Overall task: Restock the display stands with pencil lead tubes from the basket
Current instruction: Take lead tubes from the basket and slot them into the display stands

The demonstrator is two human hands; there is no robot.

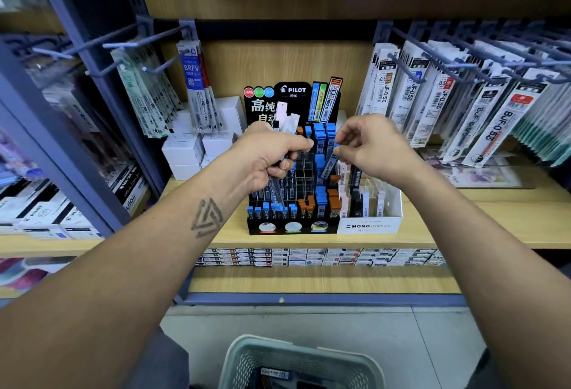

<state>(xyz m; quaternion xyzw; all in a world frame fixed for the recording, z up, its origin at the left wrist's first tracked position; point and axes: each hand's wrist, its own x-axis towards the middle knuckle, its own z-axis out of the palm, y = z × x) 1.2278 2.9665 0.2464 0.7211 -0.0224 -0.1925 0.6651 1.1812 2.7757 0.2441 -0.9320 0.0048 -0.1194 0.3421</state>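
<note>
Bare hooks (129, 44) jut out left of the black stand (293, 203), hanging packs (463, 110) crowd its right.

Two bare forearms, one tattooed

The left forearm (148, 252) is showing a dark tattoo (206, 217) of interlocking triangles just below the wrist; both arms are wearing no sleeves, watch or rings, and grey trousers (167, 361) are showing beneath the tattooed arm.

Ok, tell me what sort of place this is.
Probably a stationery shop aisle: refill packs hang on hooks, a Pilot stand holds lead tubes, and a basket sits on the floor.
</note>
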